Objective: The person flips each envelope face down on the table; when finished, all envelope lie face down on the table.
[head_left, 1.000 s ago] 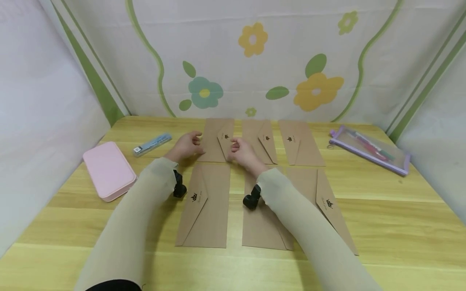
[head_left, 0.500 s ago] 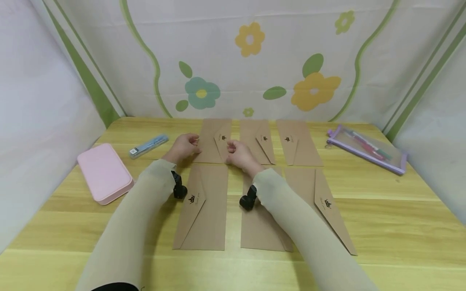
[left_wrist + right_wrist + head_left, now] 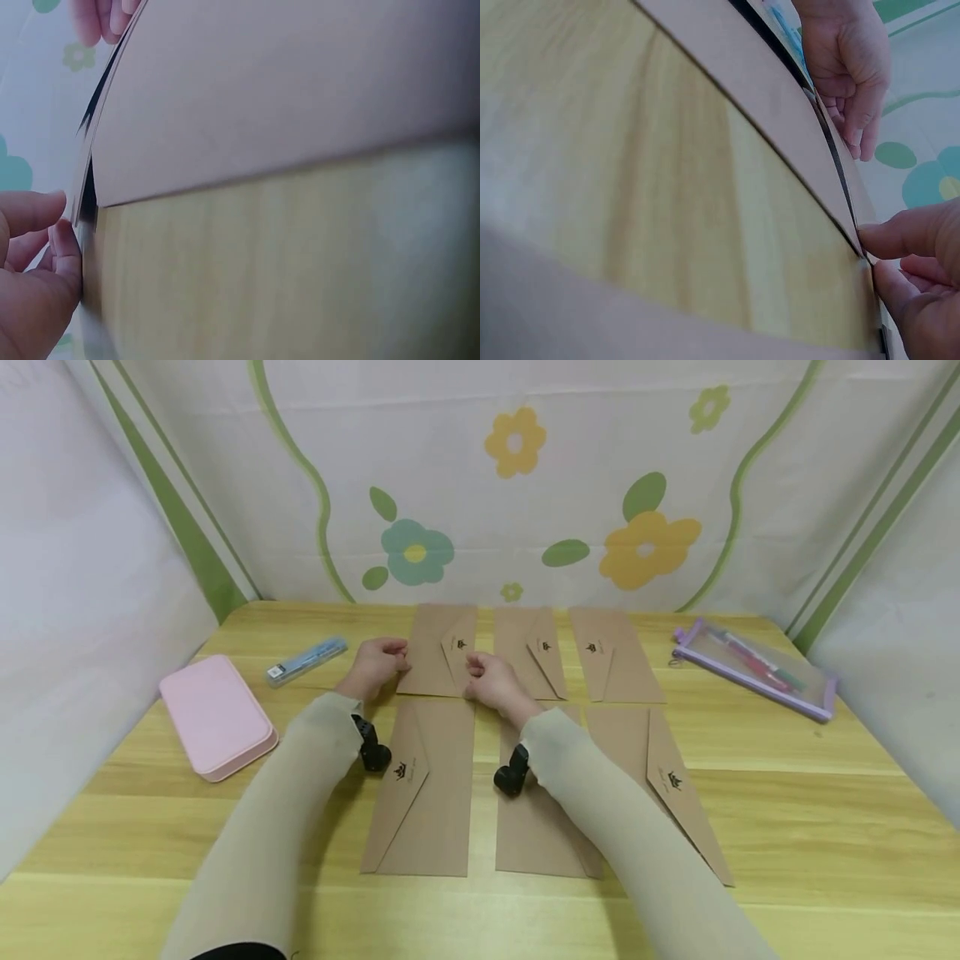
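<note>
Six brown envelopes laid flat on a wood-grain table, three far, three near. Far-left envelope lies between the two hands. Left hand at its left edge, finger and thumb closing on the paper in a pinch. Right hand at its near right corner, thumb and finger pinching there, remaining fingers curled.

Far-left envelope: flap on right, small black crown print. Just right of it, far-middle envelope, then far-right envelope, flap on left. Near row: near-left envelope, flap on left; near-middle envelope and near-right envelope, both partly under the right sleeve.

Left side of table: pink case; farther, slim blue pack. Far right: purple-edged pouch, pens showing through. Behind everything, flower-printed cloth
</note>
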{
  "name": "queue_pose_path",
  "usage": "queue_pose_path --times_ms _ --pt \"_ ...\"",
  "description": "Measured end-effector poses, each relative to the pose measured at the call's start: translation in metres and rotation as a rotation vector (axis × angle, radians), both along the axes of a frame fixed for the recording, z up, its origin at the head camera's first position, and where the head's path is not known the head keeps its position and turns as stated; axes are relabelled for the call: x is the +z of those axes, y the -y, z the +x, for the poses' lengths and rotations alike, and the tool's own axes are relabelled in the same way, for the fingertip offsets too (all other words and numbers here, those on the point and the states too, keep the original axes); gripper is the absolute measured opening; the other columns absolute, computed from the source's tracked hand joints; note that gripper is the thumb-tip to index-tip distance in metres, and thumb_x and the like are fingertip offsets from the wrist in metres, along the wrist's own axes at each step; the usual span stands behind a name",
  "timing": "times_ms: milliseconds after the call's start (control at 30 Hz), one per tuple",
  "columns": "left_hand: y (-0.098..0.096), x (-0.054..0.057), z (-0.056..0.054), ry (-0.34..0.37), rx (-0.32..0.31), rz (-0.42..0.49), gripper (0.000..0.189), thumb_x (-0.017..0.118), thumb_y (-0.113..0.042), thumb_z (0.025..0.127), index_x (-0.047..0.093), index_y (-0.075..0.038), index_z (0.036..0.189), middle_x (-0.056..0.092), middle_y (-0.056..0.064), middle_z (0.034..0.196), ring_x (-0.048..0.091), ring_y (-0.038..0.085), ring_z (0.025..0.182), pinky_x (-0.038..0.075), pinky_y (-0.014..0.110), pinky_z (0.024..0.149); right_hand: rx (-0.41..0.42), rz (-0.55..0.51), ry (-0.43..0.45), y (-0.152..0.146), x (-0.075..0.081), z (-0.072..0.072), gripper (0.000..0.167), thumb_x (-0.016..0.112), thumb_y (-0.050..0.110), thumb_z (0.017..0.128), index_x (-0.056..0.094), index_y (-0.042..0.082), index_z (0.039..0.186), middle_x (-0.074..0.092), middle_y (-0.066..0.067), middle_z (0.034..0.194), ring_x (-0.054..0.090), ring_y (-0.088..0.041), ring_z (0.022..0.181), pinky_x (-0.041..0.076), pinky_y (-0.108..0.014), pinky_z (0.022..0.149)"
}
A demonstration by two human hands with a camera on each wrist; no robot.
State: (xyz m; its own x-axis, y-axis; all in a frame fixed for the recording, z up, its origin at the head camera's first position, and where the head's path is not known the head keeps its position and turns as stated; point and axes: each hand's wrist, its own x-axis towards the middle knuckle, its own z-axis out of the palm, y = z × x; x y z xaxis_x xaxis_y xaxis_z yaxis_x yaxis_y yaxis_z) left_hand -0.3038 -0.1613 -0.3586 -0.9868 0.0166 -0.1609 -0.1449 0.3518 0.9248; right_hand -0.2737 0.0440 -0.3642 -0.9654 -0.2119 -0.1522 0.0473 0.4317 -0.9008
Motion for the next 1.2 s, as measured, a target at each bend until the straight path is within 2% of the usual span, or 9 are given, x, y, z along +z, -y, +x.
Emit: queue_pose_path --times_ms 200,367,467,567,733,833,1033,1200 --pt "0.002 -0.002 0.001 -0.007 0.021 0.07 0.048 0.053 0.009 0.086 0.045 0.006 0.133 0.049 0.021 0.13 0.046 0.023 0.118 0.045 0.022 0.089 0.004 0.002 0.0 0.0 0.002 0.002 0.065 0.061 -0.008 0.079 0.041 0.007 0.139 0.047 -0.008 0.137 0.043 -0.022 0.126 0.042 -0.031 0.1" --pt "0.006 -0.003 0.004 -0.016 0.026 0.127 0.045 0.053 0.009 0.087 0.046 0.007 0.132 0.05 0.021 0.126 0.05 0.016 0.107 0.045 0.012 0.076 0.001 -0.004 -0.008 0.0 0.002 0.001 0.065 0.06 -0.009 0.078 0.042 0.007 0.138 0.048 -0.008 0.136 0.044 -0.022 0.125 0.044 -0.032 0.096" --pt "0.009 -0.003 0.006 -0.01 0.021 0.16 0.045 0.053 0.007 0.088 0.045 0.006 0.132 0.049 0.018 0.123 0.05 0.012 0.102 0.045 0.01 0.074 0.006 -0.001 -0.009 0.001 0.003 0.0 0.065 0.06 -0.009 0.078 0.042 0.007 0.138 0.049 -0.009 0.136 0.045 -0.022 0.124 0.045 -0.032 0.095" --pt "0.012 -0.002 0.009 0.005 0.011 0.182 0.045 0.052 0.005 0.09 0.044 0.004 0.134 0.049 0.016 0.123 0.049 0.012 0.102 0.046 0.013 0.079 0.011 0.004 -0.003 0.001 0.003 0.0 0.065 0.06 -0.009 0.077 0.043 0.007 0.138 0.049 -0.008 0.136 0.045 -0.022 0.124 0.045 -0.031 0.095" --pt "0.014 0.004 0.011 0.015 -0.005 0.207 0.046 0.052 0.001 0.091 0.042 0.002 0.136 0.048 0.014 0.125 0.05 0.015 0.106 0.044 0.027 0.095 0.007 -0.011 0.002 0.003 0.005 0.001 0.064 0.06 -0.011 0.076 0.044 0.005 0.136 0.05 -0.009 0.135 0.046 -0.022 0.124 0.047 -0.031 0.093" --pt "0.013 0.009 0.014 0.019 0.013 0.251 0.046 0.052 0.002 0.091 0.042 0.003 0.136 0.048 0.011 0.121 0.05 0.014 0.104 0.041 0.031 0.101 0.013 -0.026 0.005 0.004 0.007 0.003 0.063 0.06 -0.012 0.076 0.044 0.004 0.136 0.05 -0.01 0.135 0.046 -0.023 0.124 0.047 -0.031 0.093" --pt "0.01 0.016 0.016 0.022 0.044 0.317 0.046 0.053 0.001 0.09 0.044 -0.001 0.135 0.049 0.002 0.112 0.05 0.011 0.1 0.039 0.03 0.102 0.018 -0.037 0.012 0.007 0.008 0.002 0.061 0.06 -0.012 0.078 0.045 0.003 0.135 0.05 -0.01 0.136 0.046 -0.023 0.125 0.046 -0.031 0.095" --pt "0.007 0.022 0.018 -0.005 0.047 0.356 0.045 0.052 0.001 0.091 0.044 -0.001 0.135 0.049 0.001 0.111 0.049 0.01 0.1 0.04 0.029 0.101 0.062 -0.039 0.0 0.01 0.009 0.001 0.06 0.059 -0.011 0.08 0.044 0.003 0.136 0.047 -0.011 0.138 0.043 -0.023 0.128 0.042 -0.03 0.099"
